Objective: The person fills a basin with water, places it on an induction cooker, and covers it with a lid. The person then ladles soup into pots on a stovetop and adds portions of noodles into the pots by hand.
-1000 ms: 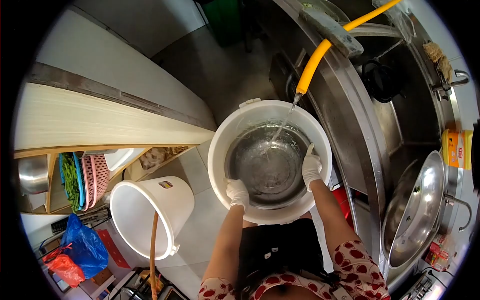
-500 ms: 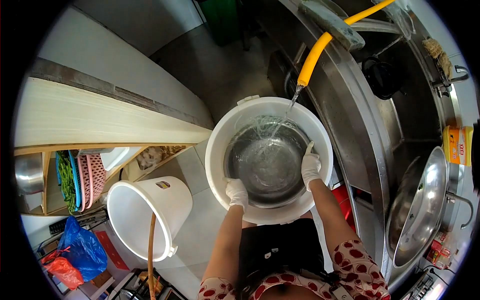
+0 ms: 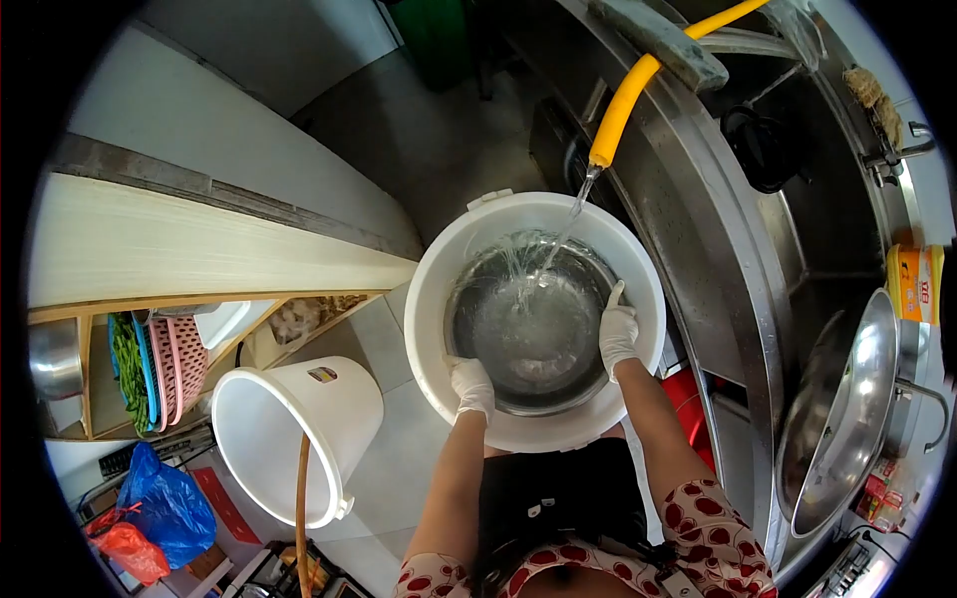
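Observation:
A steel basin [image 3: 528,344] with water in it sits inside a large round white tub [image 3: 431,399]. Water pours into the basin from the end of a yellow hose [image 3: 620,115]. My left hand [image 3: 471,387], in a white glove, grips the basin's rim at the lower left. On the right side of the same rim is my gloved right hand [image 3: 619,334], its fingers wrapped over the edge and partly hidden.
A white bucket [image 3: 344,399] with a wooden stick lies tilted at the left, near shelves with baskets [image 3: 179,369]. Steel sinks [image 3: 827,239] run along the right, with a large steel bowl [image 3: 847,419]. Blue and red bags [image 3: 164,508] are at the lower left.
The view has shifted slightly. Water keeps pouring into the basin, with a wider splash near its upper part. Both hands keep their hold on the rim.

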A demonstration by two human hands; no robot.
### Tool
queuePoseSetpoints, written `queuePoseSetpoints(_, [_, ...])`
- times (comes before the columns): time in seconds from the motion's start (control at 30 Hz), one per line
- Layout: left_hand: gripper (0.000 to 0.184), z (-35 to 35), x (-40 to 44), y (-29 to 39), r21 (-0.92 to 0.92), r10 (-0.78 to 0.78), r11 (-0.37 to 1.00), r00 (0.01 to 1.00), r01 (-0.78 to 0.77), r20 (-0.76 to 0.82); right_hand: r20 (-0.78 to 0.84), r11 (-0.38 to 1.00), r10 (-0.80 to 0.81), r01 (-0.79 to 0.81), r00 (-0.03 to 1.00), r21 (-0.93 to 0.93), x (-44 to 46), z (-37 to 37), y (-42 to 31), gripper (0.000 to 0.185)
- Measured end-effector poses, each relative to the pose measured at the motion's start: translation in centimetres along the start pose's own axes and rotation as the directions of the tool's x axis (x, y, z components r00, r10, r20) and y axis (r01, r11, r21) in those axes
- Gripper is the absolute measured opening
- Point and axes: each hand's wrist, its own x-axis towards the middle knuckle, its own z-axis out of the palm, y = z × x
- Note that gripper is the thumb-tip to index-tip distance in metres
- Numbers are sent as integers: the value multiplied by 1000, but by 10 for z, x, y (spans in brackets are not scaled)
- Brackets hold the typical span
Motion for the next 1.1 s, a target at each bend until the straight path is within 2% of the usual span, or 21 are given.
queuePoseSetpoints(0.13, [37,-4,0,3,104,24,994,998,-30,57,7,1000,10,-11,1000,27,-1,-3,-1,74])
queuePoseSetpoints(0.23, [33,3,3,3,148,46,988,999,-47,11,-1,999,20,-20,1000,35,-1,-4,-1,75])
queuePoseSetpoints(0.33, [30,9,9,2,101,80,991,991,-91,105,0,999,21,-21,1000,44,0,-1,-2,75])
queuePoseSetpoints(0.53, [25,0,7,1,23,123,991,980,-129,159,-15,998,29,-28,999,55,1,2,-4,76])
queuePoseSetpoints(0.63, [21,1,7,4,-52,45,998,995,-40,86,-2,998,29,-29,1000,53,2,6,-5,75])
queuePoseSetpoints(0.73, [20,0,7,5,-47,30,999,996,-26,86,-3,996,37,-36,999,81,4,9,-6,75])
queuePoseSetpoints(0.83, [20,-1,8,4,34,94,995,992,-98,88,-26,1000,25,-24,999,18,3,10,-7,74])
queuePoseSetpoints(0.93, [21,-5,9,4,-33,88,996,989,-85,119,-56,1000,3,-4,998,-28,2,12,-7,74])
queuePoseSetpoints(1.03, [31,2,6,8,111,88,990,996,-88,0,-43,1000,-6,6,999,-9,3,14,-7,75])
queuePoseSetpoints(1.1, [25,43,19,10,168,77,985,976,-42,-202,-34,1000,8,-9,999,-5,4,14,-9,75])
